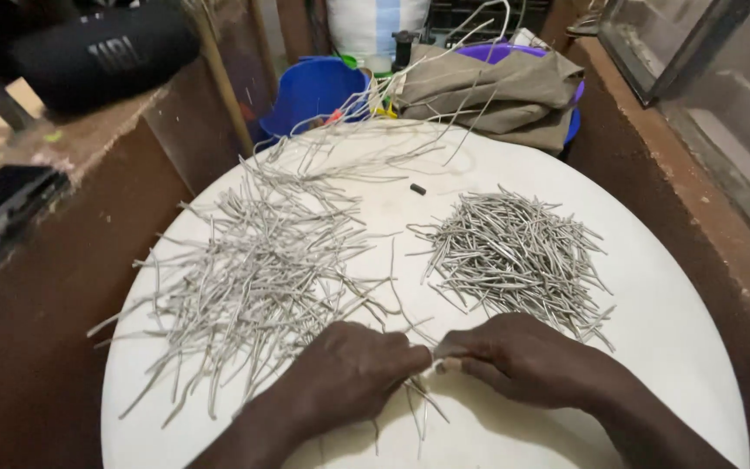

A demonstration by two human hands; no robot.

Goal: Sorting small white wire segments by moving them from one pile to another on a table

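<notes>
1. Both hands meet at the near edge of the round white table (670, 321), fingertips together
2. Left hand (349, 373) curls knuckles-up, fingers bunched and pinching one end of a thin pale strip (434, 358)
3. Right hand (523, 356) pinches the same strip from the other side, thumb tucked under
4. Loose, sprawling pile of grey strips (253, 278) lies just beyond the left hand
5. Tighter heap of grey strips (514, 256) sits just beyond the right hand
6. Blue bucket (314, 91) stands behind the table
</notes>
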